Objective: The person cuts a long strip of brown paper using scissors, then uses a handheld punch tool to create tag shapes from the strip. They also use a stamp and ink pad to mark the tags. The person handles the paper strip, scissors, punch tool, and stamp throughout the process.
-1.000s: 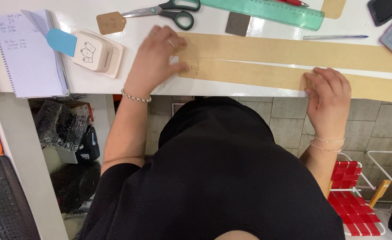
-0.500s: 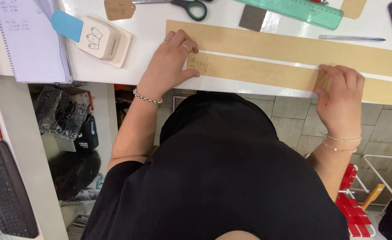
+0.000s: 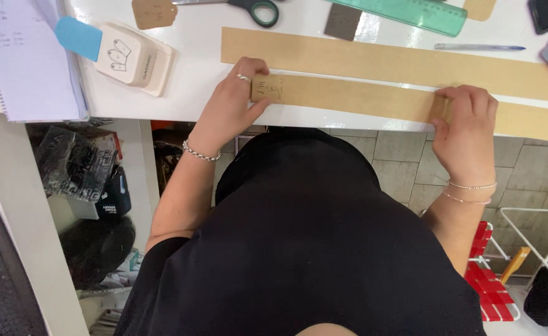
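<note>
Two long brown card strips lie across the white table (image 3: 193, 93). My left hand (image 3: 231, 102) presses on the left end of the nearer strip (image 3: 354, 98), beside a small brown tag shape with faint marks. My right hand (image 3: 466, 121) rests with its fingers flat on the same strip further right, near the table's front edge. The farther strip (image 3: 398, 62) lies parallel just beyond, untouched.
A white tag punch (image 3: 131, 57) and blue piece (image 3: 78, 37) sit at left by a spiral notebook (image 3: 25, 62). Scissors (image 3: 249, 7), a green ruler (image 3: 404, 12), a pen (image 3: 479, 47) and a small dark square (image 3: 342, 22) lie at the back. A red stool (image 3: 491, 274) stands below right.
The view has shifted so the table sits higher in frame. Both hands stay on the nearer strip; my left hand now sits at its left end.
</note>
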